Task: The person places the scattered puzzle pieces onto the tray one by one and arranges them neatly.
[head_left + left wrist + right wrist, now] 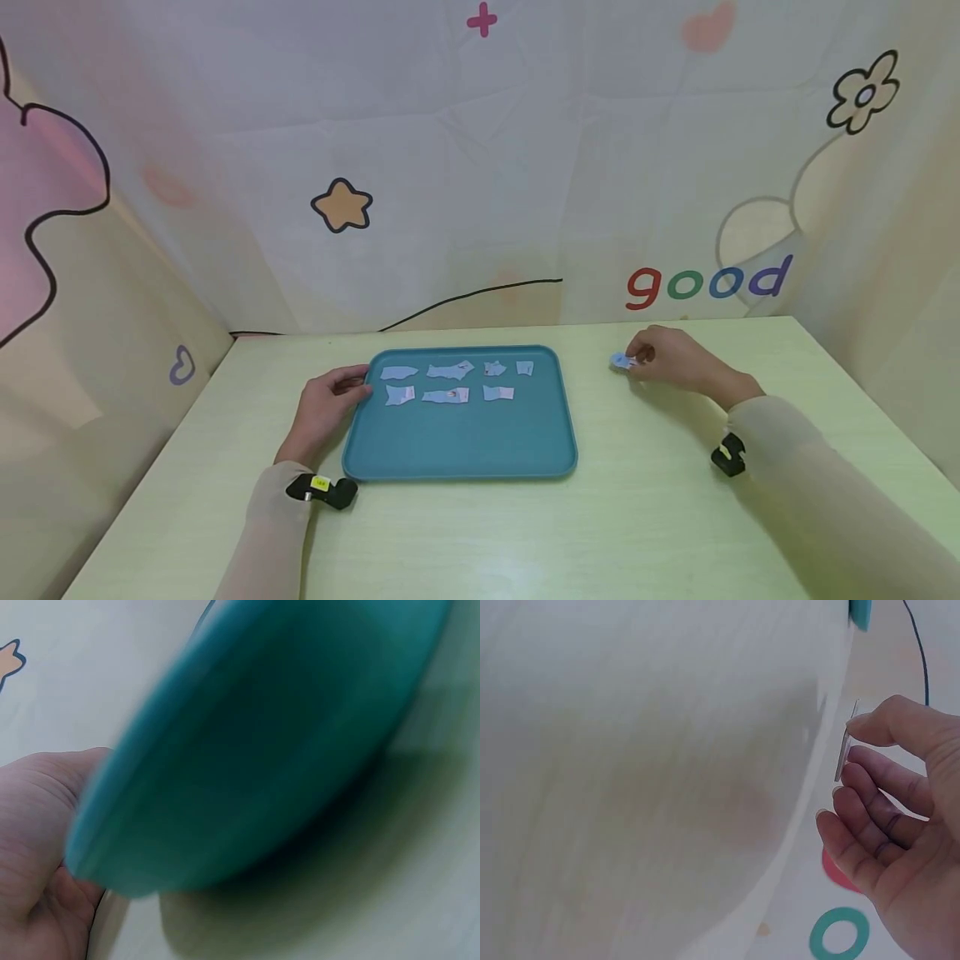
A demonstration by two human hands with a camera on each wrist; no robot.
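In the head view, a blue-green tray (457,454) lies on the table. Torn paper pieces lie on it in two rows, among them a long piece (446,396) in the lower row. My left hand (318,412) holds the tray's left rim, thumb tip over the edge; in the left wrist view the tray's side hides part of its fingers. Right of the tray, my right hand (675,358) pinches a small light-blue paper piece (621,361) between thumb and fingers. The right wrist view shows the paper (843,754) edge-on and thin, with the other fingers loosely bent below.
The pale wooden table (525,533) extends around the tray and ends at a printed curtain (480,208) behind and on both sides. Each sleeve carries a black wrist camera, one on the left (322,490) and one on the right (729,455).
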